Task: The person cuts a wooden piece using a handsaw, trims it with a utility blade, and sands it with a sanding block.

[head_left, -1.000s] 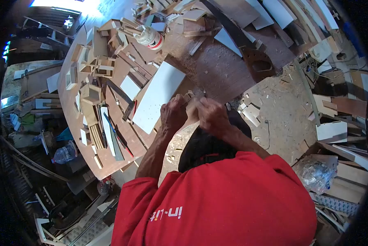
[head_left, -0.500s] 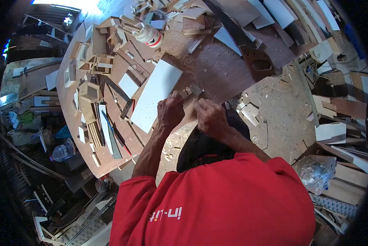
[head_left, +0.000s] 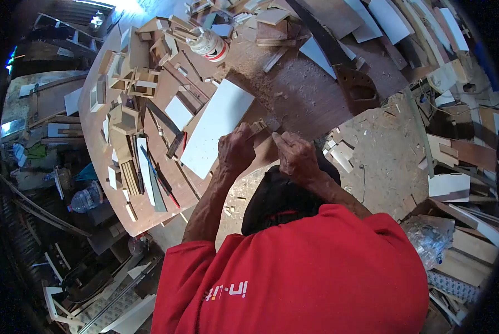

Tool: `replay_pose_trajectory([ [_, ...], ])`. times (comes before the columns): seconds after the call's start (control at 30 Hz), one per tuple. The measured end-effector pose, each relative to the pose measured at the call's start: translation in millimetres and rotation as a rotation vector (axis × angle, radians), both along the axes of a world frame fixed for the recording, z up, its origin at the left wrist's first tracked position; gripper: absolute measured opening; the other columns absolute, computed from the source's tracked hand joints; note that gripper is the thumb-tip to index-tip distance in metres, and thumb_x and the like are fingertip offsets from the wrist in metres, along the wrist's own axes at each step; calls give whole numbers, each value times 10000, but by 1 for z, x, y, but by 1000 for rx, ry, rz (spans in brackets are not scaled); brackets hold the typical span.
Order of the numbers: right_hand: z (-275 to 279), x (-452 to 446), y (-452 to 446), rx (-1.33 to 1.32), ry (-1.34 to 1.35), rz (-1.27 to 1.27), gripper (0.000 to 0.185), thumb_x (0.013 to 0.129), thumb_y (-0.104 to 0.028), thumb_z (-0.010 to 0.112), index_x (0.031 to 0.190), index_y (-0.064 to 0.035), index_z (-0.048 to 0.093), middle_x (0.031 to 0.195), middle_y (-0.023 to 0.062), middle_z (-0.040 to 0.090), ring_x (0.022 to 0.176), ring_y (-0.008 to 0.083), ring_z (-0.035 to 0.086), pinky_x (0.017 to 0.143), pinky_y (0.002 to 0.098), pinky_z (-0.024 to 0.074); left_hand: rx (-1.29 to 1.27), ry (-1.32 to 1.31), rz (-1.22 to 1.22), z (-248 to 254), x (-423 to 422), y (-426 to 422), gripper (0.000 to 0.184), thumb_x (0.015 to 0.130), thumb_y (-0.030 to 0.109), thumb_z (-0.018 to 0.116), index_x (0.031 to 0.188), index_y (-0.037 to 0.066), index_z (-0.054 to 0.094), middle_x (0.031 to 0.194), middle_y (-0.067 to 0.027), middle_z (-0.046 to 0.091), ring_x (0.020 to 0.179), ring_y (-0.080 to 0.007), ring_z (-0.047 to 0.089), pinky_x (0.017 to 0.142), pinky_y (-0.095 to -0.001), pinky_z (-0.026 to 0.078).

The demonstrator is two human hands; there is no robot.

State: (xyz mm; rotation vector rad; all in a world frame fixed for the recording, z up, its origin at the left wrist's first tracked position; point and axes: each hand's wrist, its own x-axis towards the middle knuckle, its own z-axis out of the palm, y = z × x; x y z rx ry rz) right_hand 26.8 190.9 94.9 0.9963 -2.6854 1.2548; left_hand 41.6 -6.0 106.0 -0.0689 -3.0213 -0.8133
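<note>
My left hand is closed around a small wooden piece at the near edge of the brown worktable. Just to its right, my right hand has its fingers pressed together, and what they hold is too small to make out. A white board lies flat on the table to the left of my left hand. Sawdust is scattered beyond both hands.
A handsaw lies at the table's right edge. A white bottle stands at the back among small wooden boxes. Pencils, strips and a square tool lie left. Offcuts litter the floor.
My right hand has shifted a little to the right, away from my left hand. The small wooden piece shows more clearly. The whole view has shifted slightly.
</note>
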Motion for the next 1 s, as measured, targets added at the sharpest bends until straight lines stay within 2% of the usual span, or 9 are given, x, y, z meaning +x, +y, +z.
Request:
replay_pose_trajectory([
  [0.13,3,-8,-12,-57,44,-5,412,743,-36,575,1137,86,574,911,173,582,851,326,612,726,398,522,5,17,-7,3,-3,1,146,808,65,663,832,47,519,708,-175,606,645,-386,632,558,-450,483],
  [0.37,7,0,-10,68,-89,24,390,743,-26,574,1113,97,570,922,178,587,856,332,611,743,396,523,-2,5,-9,-1,2,1,158,806,82,685,855,44,539,715,-169,616,638,-368,642,552,-434,486],
  [0.53,7,-5,-11,-52,-3,7,395,727,-25,578,1107,86,577,908,166,586,862,328,614,724,405,526,3,19,-3,0,-3,1,152,803,72,687,899,43,572,738,-173,635,659,-363,652,568,-434,500],
  [0.67,-1,-14,-25,-36,-72,15,420,718,-29,575,1121,89,575,927,173,594,860,334,616,732,407,529,33,-33,-7,4,1,-3,135,808,67,676,900,40,582,745,-177,638,679,-368,657,581,-434,508],
  [0.73,9,-9,-12,25,-67,30,413,717,-38,577,1111,88,576,946,183,600,876,337,620,744,399,534,1,-27,21,4,-4,1,126,806,64,677,885,35,584,745,-179,638,688,-369,660,585,-430,511],
  [0.87,-12,-13,-15,-20,2,39,419,706,-49,586,1103,83,583,920,171,587,851,323,609,730,406,531,36,27,-7,0,-9,-5,121,797,72,686,863,30,594,736,-182,631,670,-372,656,579,-429,510],
  [0.97,10,-4,-6,-9,-4,19,416,707,-51,590,1102,77,587,894,160,579,831,308,608,718,395,531,-16,-33,9,3,-7,-1,116,796,70,686,864,29,601,730,-179,625,654,-371,648,569,-431,504],
  [1.0,2,-6,-9,-7,-10,20,416,707,-51,590,1102,77,587,894,160,579,831,308,608,718,395,531,-14,-39,10,1,-6,-2,116,796,70,686,864,29,601,730,-179,625,654,-371,648,569,-431,504],
])
